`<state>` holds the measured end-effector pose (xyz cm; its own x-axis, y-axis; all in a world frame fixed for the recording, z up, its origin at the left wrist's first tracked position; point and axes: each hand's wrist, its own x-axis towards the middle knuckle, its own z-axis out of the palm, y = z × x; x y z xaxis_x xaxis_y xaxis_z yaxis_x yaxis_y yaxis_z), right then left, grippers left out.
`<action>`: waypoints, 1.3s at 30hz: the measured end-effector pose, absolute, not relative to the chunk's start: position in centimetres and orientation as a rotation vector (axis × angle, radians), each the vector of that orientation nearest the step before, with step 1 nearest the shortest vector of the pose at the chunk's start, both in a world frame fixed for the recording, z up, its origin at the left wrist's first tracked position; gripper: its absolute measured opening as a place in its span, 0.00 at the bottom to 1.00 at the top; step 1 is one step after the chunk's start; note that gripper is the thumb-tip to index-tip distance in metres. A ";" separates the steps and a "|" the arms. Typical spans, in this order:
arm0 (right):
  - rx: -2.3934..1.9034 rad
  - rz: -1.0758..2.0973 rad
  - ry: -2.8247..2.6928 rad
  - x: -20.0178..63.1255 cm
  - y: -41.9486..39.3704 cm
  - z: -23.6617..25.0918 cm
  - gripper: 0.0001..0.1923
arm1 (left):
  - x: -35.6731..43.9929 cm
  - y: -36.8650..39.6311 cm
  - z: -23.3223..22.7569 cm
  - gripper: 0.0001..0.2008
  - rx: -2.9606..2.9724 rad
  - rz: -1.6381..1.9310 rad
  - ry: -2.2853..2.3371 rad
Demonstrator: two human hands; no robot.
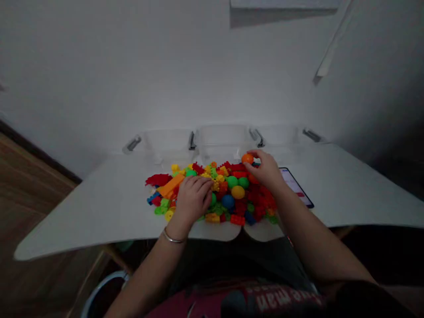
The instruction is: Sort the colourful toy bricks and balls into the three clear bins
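Observation:
My right hand [266,169] is closed around an orange ball [247,158], thumb and fingertips on its sides, at the far right of a heap of toy pieces. My left hand [194,197] lies over the left middle of the heap, fingers loosely bent and apart from any clear grip; what is under the palm is hidden. A green ball [213,199] shows beside its thumb, and yellow interlocking pieces [217,182] are by its fingertips. Between the hands are two more green balls [232,181], a yellow ball [237,192] and a blue ball [228,202].
Clear plastic bins [223,137] with grey latches stand in a row along the wall behind the heap. A phone [296,187] with its screen lit lies right of the heap, beside my right forearm. The white table [109,198] has a notched front edge.

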<state>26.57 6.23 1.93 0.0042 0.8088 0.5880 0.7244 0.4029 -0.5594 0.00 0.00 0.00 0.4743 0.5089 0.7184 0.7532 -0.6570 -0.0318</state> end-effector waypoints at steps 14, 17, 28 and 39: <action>-1.245 -0.355 -1.445 33.0 9.6 5.9 0.20 | -0.1 -0.1 -0.8 0.11 -2.389 -0.989 -1.081; -1.406 -0.378 -1.459 34.3 11.0 4.6 0.19 | -0.1 -0.1 -0.9 0.11 -2.386 -0.994 -1.089; -1.957 -0.239 -1.694 34.5 11.6 3.4 0.23 | 0.2 0.0 -1.1 0.11 -2.405 -0.981 -1.112; -2.005 -0.464 -1.818 34.0 11.1 3.2 0.25 | 0.1 0.0 -1.1 0.12 -2.393 -0.988 -1.104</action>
<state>34.01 11.05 3.21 0.1022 0.8642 0.4927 0.9946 -0.0798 -0.0663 0.08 0.00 -1.12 0.4605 0.5365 0.7072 0.7619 -0.6477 -0.0049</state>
